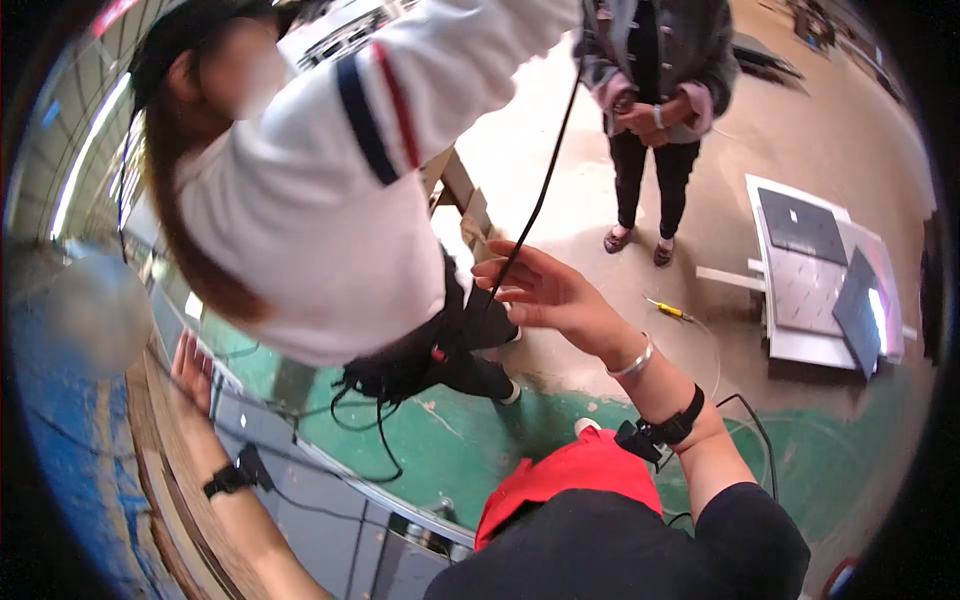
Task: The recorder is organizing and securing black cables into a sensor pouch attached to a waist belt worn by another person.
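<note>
My right hand [548, 290] is raised in the middle, fingers loosely bent and apart, thumb separate. A black cable [548, 185] hangs from above and crosses its fingers; no grip on it shows. My left hand [190, 378] is at the far left with fingers stretched out, next to the long brown edge [165, 450] of a blue-topped surface. Each forearm wears a black strap with a small device, the left one [235, 474] near the wrist, the right one [664, 430] nearer the elbow. A silver bangle [634, 358] circles my right wrist.
A person in a white sweater [310, 240] stands close at left, arm raised. Another person [655, 100] stands farther back, hands together. Dark panels [803, 226] lie on a white board at right. A yellow-handled tool [668, 310] and loose cables [385, 440] are lower down.
</note>
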`<state>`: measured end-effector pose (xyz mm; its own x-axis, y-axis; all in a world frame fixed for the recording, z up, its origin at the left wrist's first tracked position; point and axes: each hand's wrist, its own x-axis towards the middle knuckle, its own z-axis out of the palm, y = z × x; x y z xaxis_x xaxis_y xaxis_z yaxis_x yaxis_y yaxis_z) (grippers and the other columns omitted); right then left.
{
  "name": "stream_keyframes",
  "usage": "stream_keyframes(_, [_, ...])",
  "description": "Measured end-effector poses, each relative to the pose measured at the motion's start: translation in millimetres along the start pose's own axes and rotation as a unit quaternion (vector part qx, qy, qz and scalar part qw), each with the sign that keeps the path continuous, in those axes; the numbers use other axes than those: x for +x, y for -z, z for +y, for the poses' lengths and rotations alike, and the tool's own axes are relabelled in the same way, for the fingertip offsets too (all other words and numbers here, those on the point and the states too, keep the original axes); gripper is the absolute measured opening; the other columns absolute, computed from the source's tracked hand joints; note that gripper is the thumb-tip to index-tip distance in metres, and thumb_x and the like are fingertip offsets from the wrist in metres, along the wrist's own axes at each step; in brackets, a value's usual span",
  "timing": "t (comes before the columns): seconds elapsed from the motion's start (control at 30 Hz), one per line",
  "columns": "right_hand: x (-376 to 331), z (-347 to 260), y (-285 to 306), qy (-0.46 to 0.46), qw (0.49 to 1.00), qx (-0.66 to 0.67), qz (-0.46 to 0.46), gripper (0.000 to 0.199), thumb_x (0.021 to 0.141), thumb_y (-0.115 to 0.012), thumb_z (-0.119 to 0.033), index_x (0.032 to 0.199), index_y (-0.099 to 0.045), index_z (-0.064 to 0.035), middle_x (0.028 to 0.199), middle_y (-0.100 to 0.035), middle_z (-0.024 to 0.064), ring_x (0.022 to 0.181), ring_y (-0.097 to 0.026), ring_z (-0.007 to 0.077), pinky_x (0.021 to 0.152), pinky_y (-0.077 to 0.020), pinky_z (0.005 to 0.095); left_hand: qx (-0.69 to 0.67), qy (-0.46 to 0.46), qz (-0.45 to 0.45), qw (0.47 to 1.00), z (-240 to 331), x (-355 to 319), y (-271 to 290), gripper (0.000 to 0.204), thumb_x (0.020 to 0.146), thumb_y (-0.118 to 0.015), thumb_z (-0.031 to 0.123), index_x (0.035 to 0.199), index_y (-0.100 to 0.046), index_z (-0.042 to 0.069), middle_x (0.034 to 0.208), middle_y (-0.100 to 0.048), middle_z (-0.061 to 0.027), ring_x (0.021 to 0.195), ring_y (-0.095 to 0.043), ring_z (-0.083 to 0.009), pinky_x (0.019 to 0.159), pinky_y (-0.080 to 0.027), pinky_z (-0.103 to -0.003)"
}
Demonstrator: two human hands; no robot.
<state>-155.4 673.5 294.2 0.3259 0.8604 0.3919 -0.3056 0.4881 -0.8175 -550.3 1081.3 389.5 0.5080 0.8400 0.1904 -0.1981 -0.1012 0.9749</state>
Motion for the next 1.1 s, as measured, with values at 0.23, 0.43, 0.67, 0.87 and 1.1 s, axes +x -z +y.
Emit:
stream_keyframes(0.23, [40,60,-40,-0.056,0.984,-0.169,-0.032,0.024,0.09,-0.05,-0.01,0.111,-0.053,-0.0001,0.099,-0.061,0.0055,0.094,-0.055,0.0113,0.082,-0.0433,0.0255,0.021,0.077,-0.058,0.995,-13,-11,-43,0.039,0.09,-0.046,0.029,0.121,-0.047,0.006,0.101,-0.058,-0.0035,0.083,-0.055,-0.0124,0.076,-0.044,-0.028])
stream_keyframes(0.43, [74,49,-64,-0.034,0.964,-0.264,-0.025,0.019,0.091,-0.048,-0.011,0.102,-0.057,0.0017,0.092,-0.064,0.0058,0.086,-0.058,0.0109,0.073,-0.0464,0.0234,0.072,0.032,0.017,0.997,0,-15,-33,0.033,0.089,-0.049,0.034,0.109,-0.055,0.009,0.093,-0.061,0.0,0.078,-0.051,-0.0086,0.067,-0.037,-0.025])
stream_keyframes(0.67, [68,65,-46,-0.089,0.948,-0.304,-0.014,0.031,0.088,-0.053,-0.011,0.116,-0.049,0.0,0.095,-0.063,0.0064,0.082,-0.057,0.0106,0.069,-0.0471,0.0242,0.086,0.076,-0.005,0.993,-26,-48,-32,0.04,0.091,-0.043,0.037,0.118,-0.051,0.008,0.1,-0.062,-0.0044,0.081,-0.053,-0.0095,0.068,-0.039,-0.024])
stream_keyframes(0.87, [72,106,-24,-0.162,0.954,-0.249,-0.032,0.026,0.089,-0.053,-0.016,0.11,-0.053,-0.0016,0.095,-0.062,0.0034,0.079,-0.057,0.0096,0.069,-0.0486,0.0236,0.015,0.098,-0.059,0.993,-74,-70,-28,0.048,0.083,-0.048,0.03,0.125,-0.044,0.007,0.101,-0.062,-0.0059,0.082,-0.055,-0.0099,0.065,-0.043,-0.025])
stream_keyframes(1.1, [87,107,-54,-0.082,0.97,-0.226,-0.028,0.019,0.089,-0.053,-0.014,0.097,-0.059,0.0022,0.087,-0.062,0.0067,0.075,-0.057,0.0107,0.069,-0.0469,0.0247,0.064,0.102,-0.036,0.992,-81,-94,-47,0.031,0.089,-0.051,0.027,0.109,-0.053,0.004,0.09,-0.063,-0.01,0.073,-0.058,-0.0158,0.057,-0.046,-0.028])
